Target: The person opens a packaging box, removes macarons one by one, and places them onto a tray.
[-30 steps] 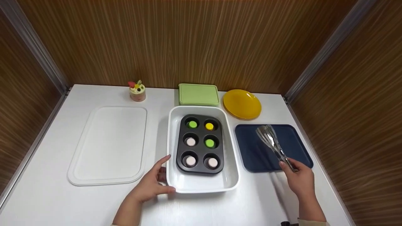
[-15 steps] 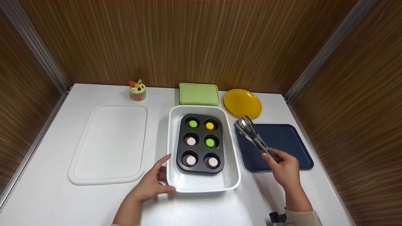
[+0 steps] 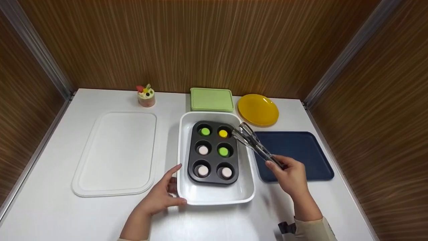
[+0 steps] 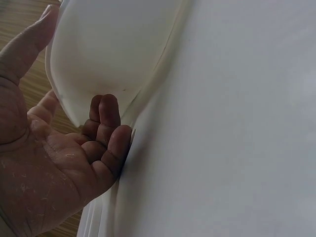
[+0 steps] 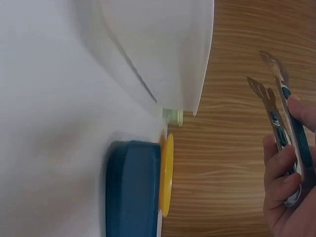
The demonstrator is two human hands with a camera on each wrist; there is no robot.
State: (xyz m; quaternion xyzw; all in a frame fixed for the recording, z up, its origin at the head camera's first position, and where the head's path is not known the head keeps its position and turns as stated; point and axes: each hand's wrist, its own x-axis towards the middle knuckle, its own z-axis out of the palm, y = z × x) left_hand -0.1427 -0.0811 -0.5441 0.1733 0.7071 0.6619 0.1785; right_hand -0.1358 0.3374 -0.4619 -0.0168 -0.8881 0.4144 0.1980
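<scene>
A white rectangular tub (image 3: 217,197) holds a dark muffin tin (image 3: 214,157). Several small round pieces sit in its cups: a yellow piece (image 3: 223,134), green ones such as this green piece (image 3: 223,152), and pale pink ones such as this pink piece (image 3: 203,170). My left hand (image 3: 162,197) holds the tub's near left corner, thumb at the front rim and forefinger at the side rim, other fingers bent against the outer wall. My right hand (image 3: 289,174) grips metal tongs (image 5: 279,113), their toothed ends apart and empty, over the tub's right rim near the yellow piece.
A navy tray (image 3: 301,154) lies right of the tub, with a yellow plate (image 3: 258,109) behind it. Behind the tub is a green lidded box (image 3: 212,99). At left lie a white lid (image 3: 117,154) and, farther back, a dessert cup (image 3: 146,97). Wood-grain panels (image 3: 167,43) enclose the table.
My right hand has carried the tongs leftward from over the navy tray to the tub's right rim. The left hand, tub and muffin tin have stayed put.
</scene>
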